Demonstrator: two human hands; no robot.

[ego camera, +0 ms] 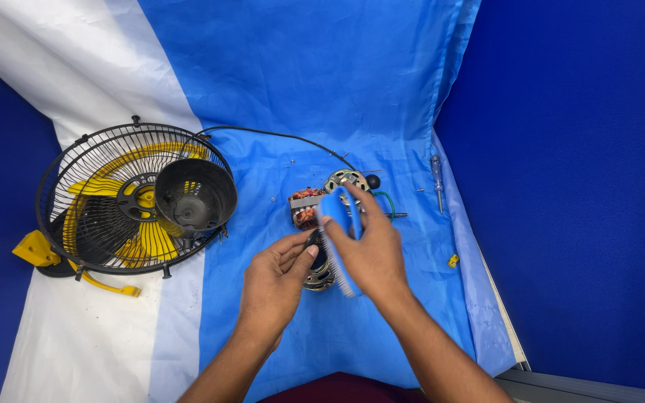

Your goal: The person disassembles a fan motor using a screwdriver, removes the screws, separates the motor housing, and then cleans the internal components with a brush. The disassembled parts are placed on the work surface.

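My right hand (371, 250) holds a blue brush (335, 224) with its white bristles turned toward a round metal motor part (319, 275). My left hand (274, 287) grips that motor part from the left, thumb and fingers on its dark top. Just behind the brush lies a stator with copper windings (304, 207) and a round metal end cover (346, 180). All of it rests on a blue and white cloth (300, 89).
A black wire fan guard with yellow blades (113, 205) lies at the left, a black motor housing cup (194, 198) on it. A black cable (278, 136) runs to the motor parts. A screwdriver (437, 179) and a small yellow piece (453, 260) lie at the right.
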